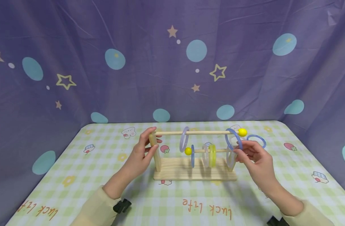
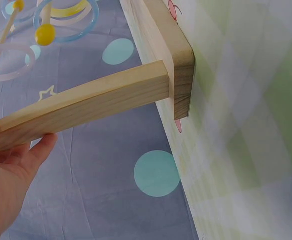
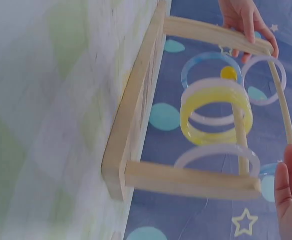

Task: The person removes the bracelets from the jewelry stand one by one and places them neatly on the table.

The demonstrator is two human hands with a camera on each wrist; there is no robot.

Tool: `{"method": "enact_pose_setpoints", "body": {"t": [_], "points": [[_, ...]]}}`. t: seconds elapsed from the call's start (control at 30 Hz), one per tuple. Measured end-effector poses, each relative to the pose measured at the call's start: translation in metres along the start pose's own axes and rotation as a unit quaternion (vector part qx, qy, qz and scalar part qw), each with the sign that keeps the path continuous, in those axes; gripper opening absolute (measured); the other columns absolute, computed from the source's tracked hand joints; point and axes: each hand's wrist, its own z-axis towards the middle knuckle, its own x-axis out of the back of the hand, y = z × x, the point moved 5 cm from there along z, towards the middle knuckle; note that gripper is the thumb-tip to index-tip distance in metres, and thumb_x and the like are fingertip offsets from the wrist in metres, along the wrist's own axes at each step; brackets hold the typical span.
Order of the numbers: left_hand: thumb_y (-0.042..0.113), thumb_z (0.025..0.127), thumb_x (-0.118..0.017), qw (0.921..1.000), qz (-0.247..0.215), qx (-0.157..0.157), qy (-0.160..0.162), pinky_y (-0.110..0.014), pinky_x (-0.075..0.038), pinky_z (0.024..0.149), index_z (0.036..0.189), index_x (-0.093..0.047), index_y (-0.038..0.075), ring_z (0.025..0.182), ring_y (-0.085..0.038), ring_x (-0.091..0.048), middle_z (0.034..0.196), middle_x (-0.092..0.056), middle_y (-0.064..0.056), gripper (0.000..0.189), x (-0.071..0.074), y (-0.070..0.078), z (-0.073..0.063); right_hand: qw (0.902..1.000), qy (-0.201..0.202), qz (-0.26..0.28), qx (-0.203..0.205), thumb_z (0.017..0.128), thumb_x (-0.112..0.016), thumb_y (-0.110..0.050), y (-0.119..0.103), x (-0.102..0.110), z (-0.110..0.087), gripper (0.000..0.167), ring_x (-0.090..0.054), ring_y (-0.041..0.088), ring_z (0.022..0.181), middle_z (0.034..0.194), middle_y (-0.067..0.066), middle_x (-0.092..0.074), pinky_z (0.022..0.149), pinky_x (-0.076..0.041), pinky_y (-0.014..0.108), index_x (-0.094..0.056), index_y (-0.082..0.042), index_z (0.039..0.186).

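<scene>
A wooden ring rack stands on a pale base (image 1: 195, 174), with two rods at different heights. My left hand (image 1: 139, 154) grips the top of its left post (image 2: 86, 102), thumb and fingers on either side. My right hand (image 1: 258, 161) pinches a blue ring (image 1: 226, 141) at the upper rod (image 1: 206, 132), beside the yellow bead (image 1: 242, 132) on its end. A pale purple ring (image 1: 182, 144) hangs on that rod nearer the left post. The lower rod carries another blue ring (image 1: 192, 161), yellow rings (image 3: 215, 94) and pale rings (image 3: 218, 149).
One more blue ring (image 1: 263, 140) lies on the table behind my right hand. The green checked tablecloth (image 1: 132, 201) is printed with small pictures and lettering. A purple curtain (image 1: 149, 78) with stars and dots hangs behind the table.
</scene>
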Motion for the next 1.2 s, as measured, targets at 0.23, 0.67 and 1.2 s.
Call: {"method": "enact_pose_setpoints", "body": {"t": [0.23,0.67,1.2], "points": [[-0.014,0.093,-0.053,1.0,0.001,0.001,0.003,-0.036,-0.059,0.076,0.144,-0.028,0.01,0.102,-0.029,-0.063,0.123,-0.057,-0.014,0.061,0.0,0.0,0.0,0.9998,0.019,-0.004,0.004,0.085,-0.056,0.025,-0.003,0.016,0.002,0.023,-0.065,0.009,0.067,0.089,0.0,-0.068,0.062,-0.055,0.016,-0.055,0.018,0.107],[-0.014,0.093,-0.053,1.0,-0.002,0.001,0.0,-0.039,-0.058,0.079,0.143,-0.027,0.009,0.104,-0.032,-0.063,0.121,-0.057,-0.016,0.061,0.0,-0.001,0.0,0.9918,0.061,0.106,0.037,0.086,-0.048,0.027,0.001,0.033,0.01,0.02,-0.066,0.014,0.067,0.091,0.012,-0.07,0.065,-0.056,0.019,-0.049,0.027,0.106],[-0.015,0.093,-0.053,1.0,-0.007,-0.004,0.002,-0.039,-0.058,0.079,0.142,-0.027,0.007,0.103,-0.032,-0.063,0.12,-0.057,-0.016,0.06,0.0,0.0,0.001,0.987,0.101,0.115,0.048,0.086,-0.048,0.027,0.006,0.055,0.023,0.023,-0.067,0.015,0.066,0.088,0.014,-0.069,0.062,-0.056,0.02,-0.053,0.023,0.108]]}}
